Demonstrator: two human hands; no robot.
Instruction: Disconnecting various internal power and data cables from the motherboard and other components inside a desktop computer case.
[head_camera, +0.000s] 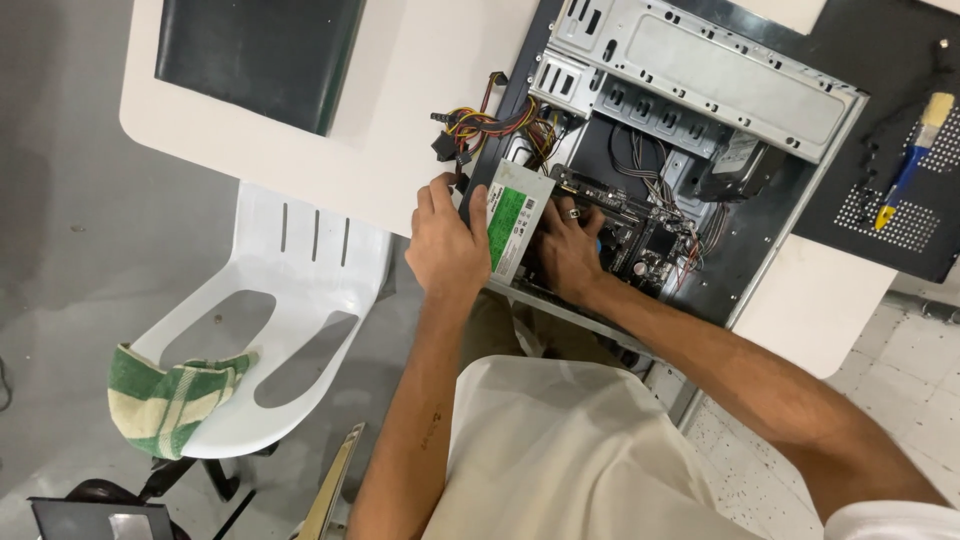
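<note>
Fingertips of the right hand (568, 250) vanish behind the power supply unit (518, 218) and into the open computer case (700, 130), so what they press on inside cannot be told. Motherboard (645, 240) detail is dim and tangled with thin wires. Lower frame edge cuts off the person's torso and a dark object at bottom left.

Left hand (447, 245): grip clamped on the outer side of the power supply unit, thumb laid along its near edge, fingers curled over the top toward the cable bundle (480, 125). Right hand: fingers spread and bent, lying against the unit's inner side; cannot tell whether they close on it.

Power supply unit, grey metal box with a green label, sits tilted at the case's near corner, between the 2 hands, partly inside the case, its coloured cables spilling onto the white worktop (400, 100).

Nearby: brush (908, 165) with a blue handle on a black panel, white chair (270, 320) carrying a green striped cloth (170, 395).
</note>
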